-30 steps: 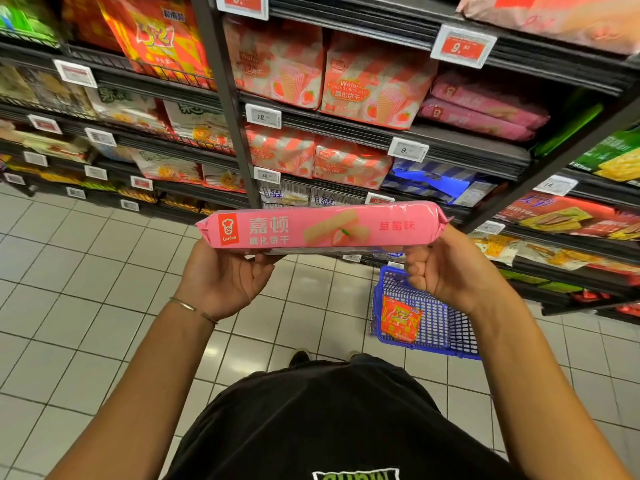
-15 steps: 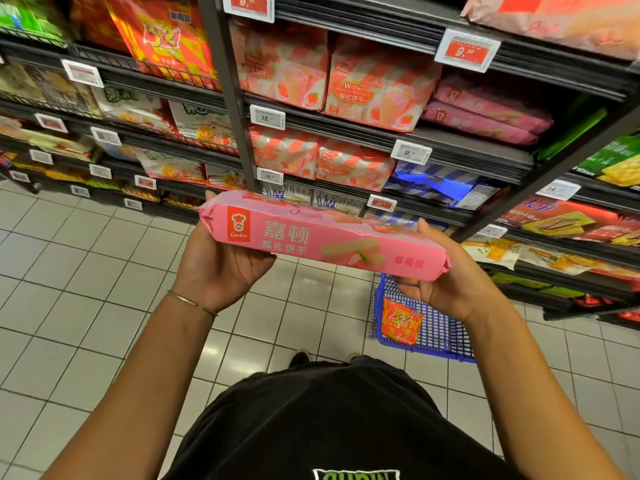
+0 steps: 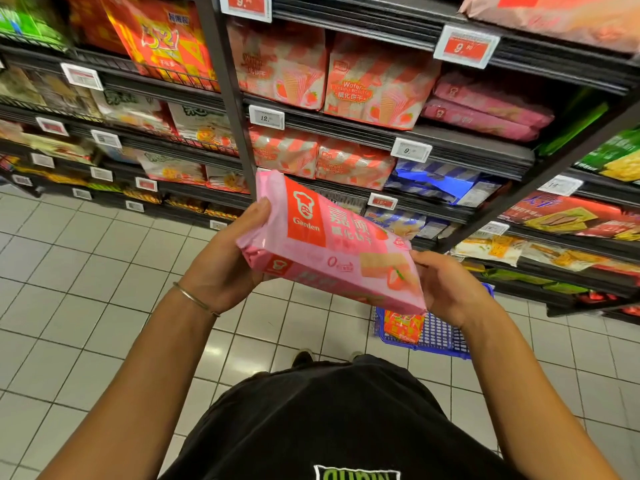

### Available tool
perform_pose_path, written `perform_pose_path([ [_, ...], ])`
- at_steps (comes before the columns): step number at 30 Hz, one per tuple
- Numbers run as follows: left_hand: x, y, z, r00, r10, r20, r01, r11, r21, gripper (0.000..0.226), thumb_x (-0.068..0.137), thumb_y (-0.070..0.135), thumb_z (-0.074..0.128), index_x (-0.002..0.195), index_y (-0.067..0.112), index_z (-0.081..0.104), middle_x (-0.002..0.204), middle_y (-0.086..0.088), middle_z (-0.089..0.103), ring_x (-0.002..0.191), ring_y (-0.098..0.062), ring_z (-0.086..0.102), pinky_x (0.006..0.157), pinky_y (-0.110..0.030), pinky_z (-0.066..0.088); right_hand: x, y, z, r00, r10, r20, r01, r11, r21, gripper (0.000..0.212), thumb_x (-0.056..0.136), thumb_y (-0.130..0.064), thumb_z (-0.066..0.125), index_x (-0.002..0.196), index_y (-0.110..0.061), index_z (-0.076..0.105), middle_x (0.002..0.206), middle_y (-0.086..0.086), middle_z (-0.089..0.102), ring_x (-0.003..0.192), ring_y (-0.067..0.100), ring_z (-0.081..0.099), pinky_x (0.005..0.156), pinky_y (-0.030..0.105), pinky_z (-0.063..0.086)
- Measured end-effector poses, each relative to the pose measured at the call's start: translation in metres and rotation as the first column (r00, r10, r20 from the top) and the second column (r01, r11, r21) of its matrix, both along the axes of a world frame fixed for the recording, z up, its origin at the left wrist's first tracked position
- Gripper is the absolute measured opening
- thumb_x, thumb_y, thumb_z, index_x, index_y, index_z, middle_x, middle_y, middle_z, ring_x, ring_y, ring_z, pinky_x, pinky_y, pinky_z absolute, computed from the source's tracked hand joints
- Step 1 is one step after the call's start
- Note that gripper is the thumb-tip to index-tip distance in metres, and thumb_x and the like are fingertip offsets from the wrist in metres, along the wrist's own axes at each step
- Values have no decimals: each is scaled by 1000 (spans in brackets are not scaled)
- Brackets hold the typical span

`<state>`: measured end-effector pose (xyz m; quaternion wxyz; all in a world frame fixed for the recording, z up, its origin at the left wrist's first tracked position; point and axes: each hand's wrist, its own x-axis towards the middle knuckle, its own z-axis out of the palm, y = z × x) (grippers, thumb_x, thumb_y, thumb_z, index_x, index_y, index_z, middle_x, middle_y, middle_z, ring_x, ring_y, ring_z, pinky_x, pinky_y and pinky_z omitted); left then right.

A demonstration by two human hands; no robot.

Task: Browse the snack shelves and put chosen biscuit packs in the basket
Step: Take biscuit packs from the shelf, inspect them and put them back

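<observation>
Pink wafer pack in both my hands, tilted: far-left end up, near-right end down. My left hand grips far-left end, thumb along its edge. My right hand cups near-right end, fingers curled under. Blue basket on floor below pack, orange pack inside. Snack shelves beyond.

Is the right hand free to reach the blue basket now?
Likely yes: the basket sits on the floor just below the right hand, nothing between, though it grips the pink pack.
</observation>
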<state>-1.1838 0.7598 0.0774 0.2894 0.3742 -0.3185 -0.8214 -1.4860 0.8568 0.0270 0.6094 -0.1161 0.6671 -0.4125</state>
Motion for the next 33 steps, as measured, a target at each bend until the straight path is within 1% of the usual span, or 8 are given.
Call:
perform_pose_path([
  [2,-1,2,-2,998,-36,49,38,999,-38,96,59,57,93,140,17,59,123,-10,73,109,-27,72,78,-40,62,-2,2,-3,999,-11,-31,11,1000,4,39,103,-22,52,132,0,65,120,21,72,116,38,67,108,62,48],
  [5,-3,4,-6,999,-12,52,14,999,-34,55,86,43,66,135,17,63,121,-8,74,110,-27,72,79,-40,63,-4,3,-4,999,-29,-30,29,999,-18,36,101,-20,51,129,-3,66,111,15,75,104,32,70,94,52,56],
  [9,-3,3,-12,999,-37,39,39,998,-48,36,90,33,58,120,21,74,116,-7,76,105,-24,74,79,-37,63,-8,3,-9,998,-56,-22,54,997,-58,20,99,-18,54,109,-14,71,88,2,77,81,20,71,64,35,61],
  [14,-2,0,-24,958,-32,286,107,963,-249,39,100,34,59,137,21,61,122,-4,74,114,-27,71,86,-41,62,-13,4,-6,990,-137,-36,134,988,-80,13,94,-16,65,107,-17,66,90,3,75,86,23,69,75,40,58],
  [20,-4,5,-47,926,56,373,24,978,-207,48,97,49,54,136,21,60,121,-5,75,111,-23,73,86,-40,62,-16,4,26,996,7,-86,-32,956,-293,15,90,-27,72,100,-17,66,93,2,73,93,24,66,77,39,54],
  [24,1,9,-61,966,-24,259,-8,992,125,57,89,58,56,131,21,66,118,-11,76,104,-30,75,73,-42,63,-10,1,52,991,51,120,20,850,-527,33,101,-20,46,125,-16,70,117,3,72,110,23,66,96,39,55],
  [27,-6,16,-72,970,-226,86,183,919,349,58,94,64,50,127,19,67,115,-12,74,105,-33,71,84,-52,60,4,-5,62,982,118,150,-4,798,-602,30,91,-25,68,121,-25,75,119,-3,74,108,14,70,90,30,58],
  [33,-16,29,-83,847,-445,-292,529,762,373,67,99,54,47,150,11,49,140,-24,57,107,-45,70,81,-49,62,9,-22,72,971,-99,219,203,821,-534,43,89,-41,70,121,-12,66,108,5,75,103,21,70,93,38,55],
])
